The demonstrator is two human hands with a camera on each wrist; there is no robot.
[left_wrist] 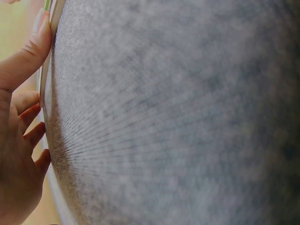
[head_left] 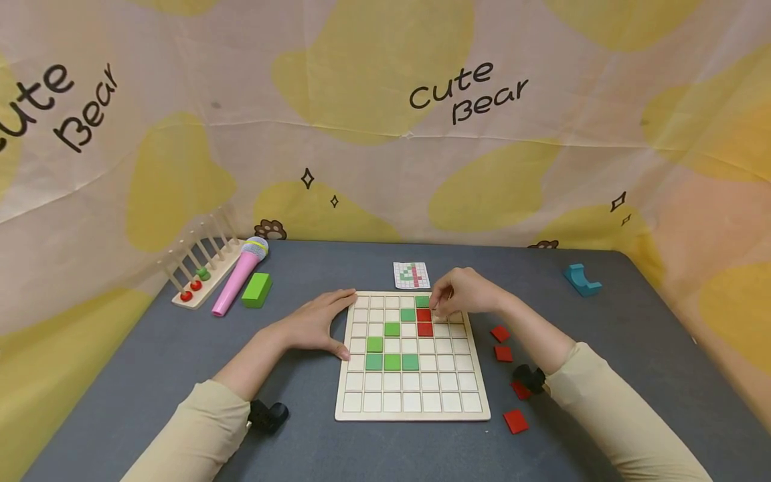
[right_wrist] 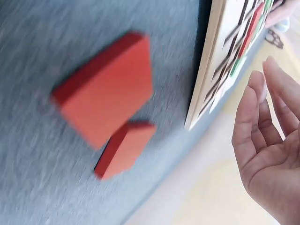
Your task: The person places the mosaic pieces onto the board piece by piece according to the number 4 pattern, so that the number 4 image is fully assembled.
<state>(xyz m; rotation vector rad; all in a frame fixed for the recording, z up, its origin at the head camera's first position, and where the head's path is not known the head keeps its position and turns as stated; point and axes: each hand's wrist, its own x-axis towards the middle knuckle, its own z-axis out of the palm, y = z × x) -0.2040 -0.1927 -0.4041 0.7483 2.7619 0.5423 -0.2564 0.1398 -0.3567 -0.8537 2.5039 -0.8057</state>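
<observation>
Wooden board (head_left: 411, 402) lies at the hands (head_left: 313, 323) (head_left: 465, 292): touching left, partly beneath right.

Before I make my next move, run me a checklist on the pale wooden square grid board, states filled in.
1. Board braced: ok, the left hand touches its left edge.
2. Loose thin red square tiles available: ok, four lie on the dark grey table, right of the board.
3. Small white card with a coloured grid print uncovered: ok, it lies beyond the board's far edge.
4. Right hand clear of the board: not ok, it is over the upper right squares.
5. Seven green square tiles and two red ones on the board matching the card: cannot tell, its print is too small.
</observation>
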